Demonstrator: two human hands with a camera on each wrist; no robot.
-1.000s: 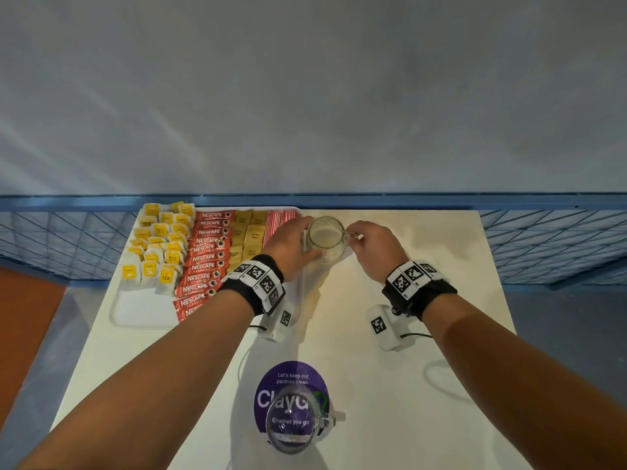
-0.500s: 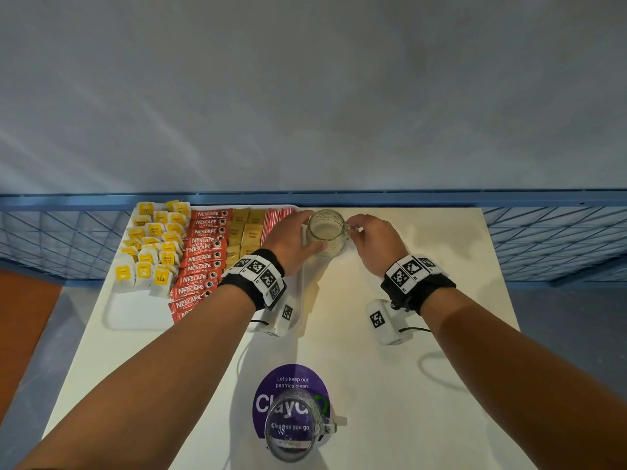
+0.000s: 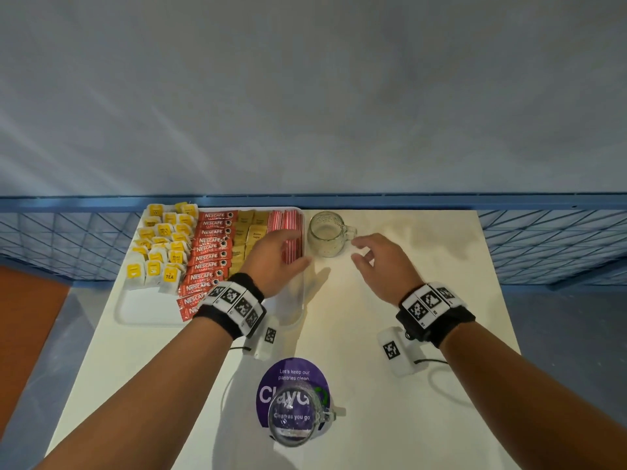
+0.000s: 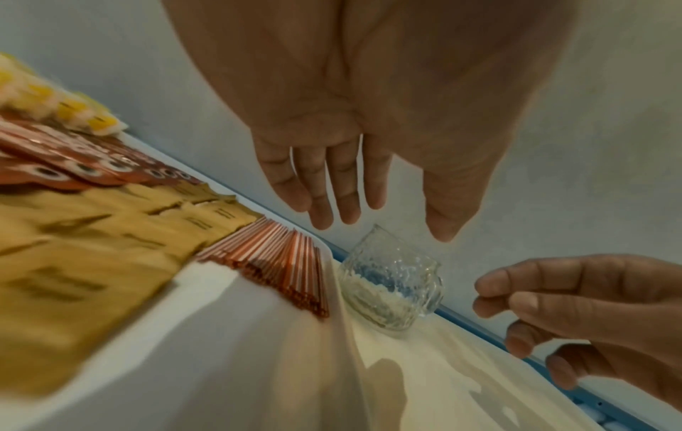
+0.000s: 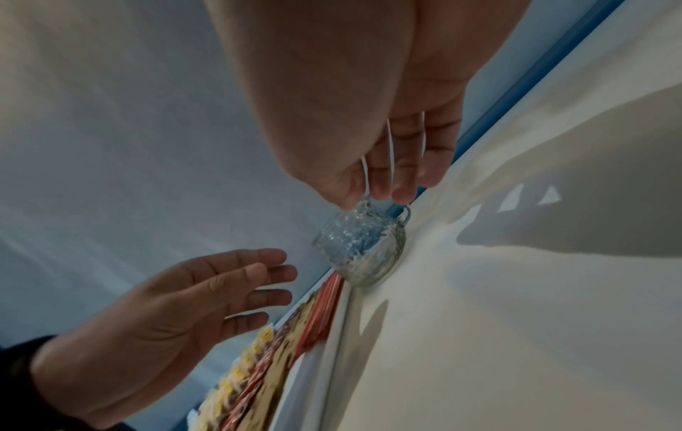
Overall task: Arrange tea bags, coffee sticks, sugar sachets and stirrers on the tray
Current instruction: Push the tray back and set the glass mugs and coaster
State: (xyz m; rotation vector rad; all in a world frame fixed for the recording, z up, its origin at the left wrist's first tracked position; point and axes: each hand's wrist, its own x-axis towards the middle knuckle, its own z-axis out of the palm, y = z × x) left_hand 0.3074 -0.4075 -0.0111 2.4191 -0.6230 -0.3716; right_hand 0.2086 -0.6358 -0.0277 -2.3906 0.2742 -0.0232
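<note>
A white tray (image 3: 146, 308) at the table's far left holds yellow tea bags (image 3: 163, 247), red Nescafe coffee sticks (image 3: 208, 257), brown sugar sachets (image 3: 249, 232) and red-and-white stirrers (image 3: 286, 225) in rows. A clear glass mug (image 3: 327, 234) stands on the table just right of the tray. My left hand (image 3: 274, 257) hovers over the stirrers with straight fingers (image 4: 334, 201), holding nothing. My right hand (image 3: 376, 256) floats just right of the mug, fingers loosely bent and empty. The stirrers (image 4: 280, 262) and mug (image 4: 391, 288) show below the left palm; the mug (image 5: 363, 248) sits beyond my right fingers.
A second glass mug (image 3: 295, 417) stands near the front edge on a round purple sticker (image 3: 291, 378). A blue wire fence (image 3: 543, 245) and rail run along the table's far edge. Bare cream tabletop (image 3: 390, 418) spreads at the right and front.
Both hands have let go of the far glass mug and drawn back toward me. The mug now stands alone beside the tray.
</note>
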